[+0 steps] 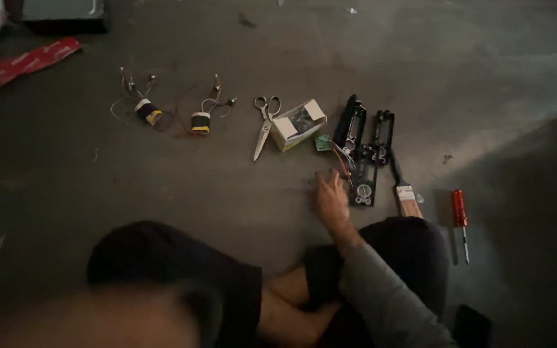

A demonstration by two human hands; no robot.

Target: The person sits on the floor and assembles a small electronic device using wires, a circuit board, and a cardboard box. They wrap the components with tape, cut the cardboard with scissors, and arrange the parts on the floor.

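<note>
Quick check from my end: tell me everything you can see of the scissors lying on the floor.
The scissors lie flat on the grey concrete floor, closed, with pale metal blades and light loop handles. The handles point away from the person and the tip toward them, slanting slightly left. They sit just left of a small open cardboard box, very close, contact unclear. No hand touches them; the right hand rests nearer the black parts.

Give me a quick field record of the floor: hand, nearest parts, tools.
right hand: reaching to the floor, fingers spread, holding nothing
left hand: not in view
nearest: black frame parts, wired green circuit board
tools: scissors, red screwdriver
also: small open box, two taped wire bundles
surface: grey floor
</note>
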